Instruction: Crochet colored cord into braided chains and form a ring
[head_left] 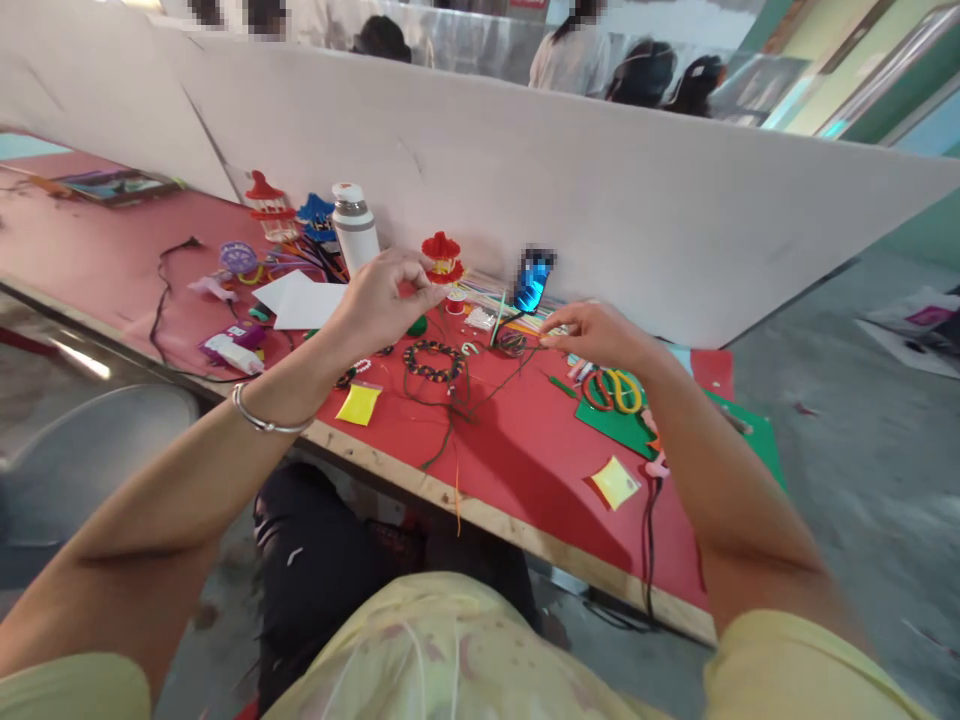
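My left hand is raised above the table, its thumb and forefinger pinched near a small red model. What lies in that pinch, if anything, is too small to make out. Further right, my right hand has its fingertips closed on a thin dark cord. This cord slopes down to a bracelet of dark and orange beads or knots, lying on the red table between my hands. Around it lie a ball of multicoloured cord, a red thread spool and a yellow packet.
A white flask, a phone and red and blue models stand along the white partition. Scissors rest on a green sheet by my right forearm. People sit beyond the partition. A grey stool is at left.
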